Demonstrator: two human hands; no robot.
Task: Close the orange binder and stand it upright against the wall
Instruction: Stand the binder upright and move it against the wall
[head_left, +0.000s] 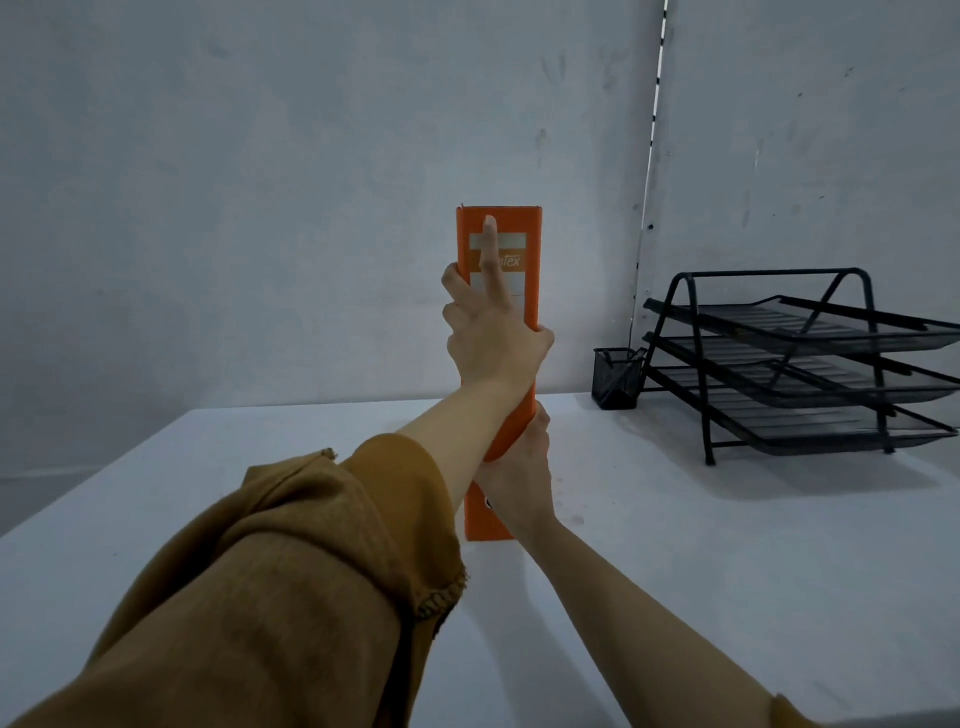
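Note:
The orange binder is closed and stands upright on the white table, its labelled spine facing me. Its foot rests well in front of the grey wall. My left hand grips the spine's upper half, thumb on the right edge and forefinger stretched up over the white label. Lower down, my right hand holds the binder from the right side, partly behind my left forearm. The binder's middle is hidden by my arm.
A black three-tier wire letter tray stands at the right near the wall. A small black mesh pen holder sits just left of it, close to the wall. The table's left edge runs diagonally at the left.

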